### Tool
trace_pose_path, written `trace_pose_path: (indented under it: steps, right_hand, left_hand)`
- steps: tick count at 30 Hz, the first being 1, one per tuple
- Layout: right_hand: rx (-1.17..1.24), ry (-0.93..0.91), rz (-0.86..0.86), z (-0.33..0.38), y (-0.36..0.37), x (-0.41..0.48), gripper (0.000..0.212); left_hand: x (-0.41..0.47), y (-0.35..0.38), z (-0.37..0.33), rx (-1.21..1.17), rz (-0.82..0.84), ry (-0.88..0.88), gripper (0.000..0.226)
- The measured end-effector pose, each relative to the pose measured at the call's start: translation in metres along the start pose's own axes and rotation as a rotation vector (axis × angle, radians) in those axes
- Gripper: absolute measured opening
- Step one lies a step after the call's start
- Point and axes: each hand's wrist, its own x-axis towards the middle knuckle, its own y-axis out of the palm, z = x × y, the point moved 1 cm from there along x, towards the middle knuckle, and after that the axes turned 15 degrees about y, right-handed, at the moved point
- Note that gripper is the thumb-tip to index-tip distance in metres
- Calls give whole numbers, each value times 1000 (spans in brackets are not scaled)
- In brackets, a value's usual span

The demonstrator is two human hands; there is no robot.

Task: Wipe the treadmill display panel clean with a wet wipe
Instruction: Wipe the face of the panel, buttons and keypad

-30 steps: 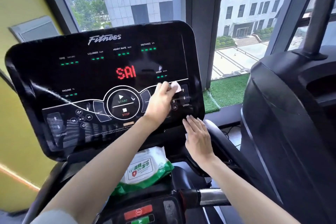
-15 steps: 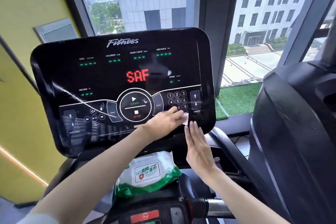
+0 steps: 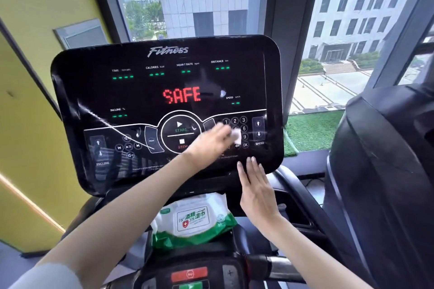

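The glossy black treadmill display panel point(image 3: 98, 91) fills the middle of the view, with "SAFE" lit in red. My left hand point(image 3: 209, 142) presses a small white wet wipe point(image 3: 236, 136) against the number keypad at the panel's lower right. The wipe sticks out past my fingertips, over the middle keys. My right hand point(image 3: 257, 189) lies flat with fingers together and straight, fingertips on the panel's lower right rim. It holds nothing.
A green and white pack of wet wipes point(image 3: 192, 220) sits on the tray below the panel. A red stop button point(image 3: 189, 273) and a metal handlebar point(image 3: 279, 264) lie nearer to me. A second black machine point(image 3: 385, 171) stands close on the right, a yellow wall on the left.
My left hand has carried the wipe down from the speed readout to the panel's lower edge, then back up onto the keypad. The red readout has grown from "SAI" to "SAFE". My right hand stays put.
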Motion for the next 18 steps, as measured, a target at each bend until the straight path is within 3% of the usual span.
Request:
trace_pose_path:
  steps: [2,4,6,10,12,15,16,18]
  right_hand:
    - [6,3,10,3,0,-2,76]
    - [14,3,33,5,-1,0,74]
    - [18,-15,58,4,-2,3,74]
    - [37,-46,63,1,-4,8,69]
    - [31,-54,58,1,-2,5,69]
    - [44,-47,63,1,-1,-2,74]
    - [54,-43,58,2,0,-2,74]
    - [72,-44,63,3,1,-1,72]
  left_hand:
    - [3,-16,19,-87,-201,-316,54]
    - [-2,-20,21,-37,-276,-439,63]
    - [-15,-6,7,8,-163,-305,64]
    - [-37,1,-5,141,149,294,39]
    - [-27,-13,12,198,135,232,39]
    - [-14,-23,25,41,-92,-227,52]
    - [-15,-21,19,27,-106,-282,61]
    - [-28,-7,-1,27,28,-102,65]
